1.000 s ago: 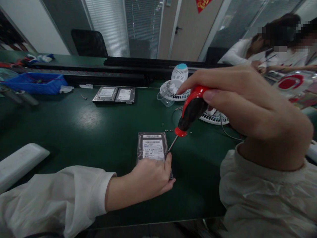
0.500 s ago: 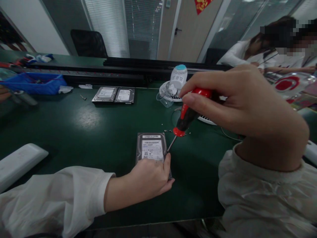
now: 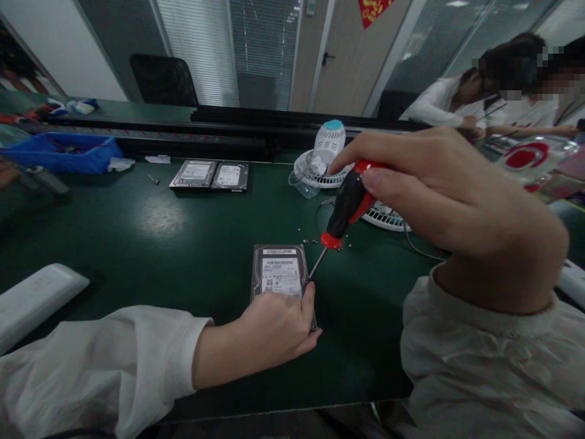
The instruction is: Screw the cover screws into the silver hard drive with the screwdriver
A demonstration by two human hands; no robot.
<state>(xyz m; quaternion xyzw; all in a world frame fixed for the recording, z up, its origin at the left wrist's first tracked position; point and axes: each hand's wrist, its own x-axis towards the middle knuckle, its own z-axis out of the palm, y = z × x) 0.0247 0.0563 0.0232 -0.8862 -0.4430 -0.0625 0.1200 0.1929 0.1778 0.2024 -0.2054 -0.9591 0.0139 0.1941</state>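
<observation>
A hard drive (image 3: 281, 268) with a white label lies on the green table, its near part hidden under my left hand (image 3: 278, 326). That hand is closed over the drive, gripping its right side, with the index finger beside the screwdriver's tip. My right hand (image 3: 439, 189) is wrapped round the red and black handle of a screwdriver (image 3: 343, 210). The tool slants down to the left, and its tip meets the drive's right edge. Several small screws (image 3: 314, 242) lie just beyond the drive.
Two more hard drives (image 3: 210, 175) lie farther back. A blue bin (image 3: 64, 152) stands at the far left, and a white oblong object (image 3: 41, 302) lies nearer. Behind the screwdriver are white fan parts (image 3: 329, 146). A person (image 3: 457, 97) sits at back right.
The screwdriver's handle has turned in my right hand, whose thumb and fingers have shifted round it. The tip, the hard drive and my left hand stay in place.
</observation>
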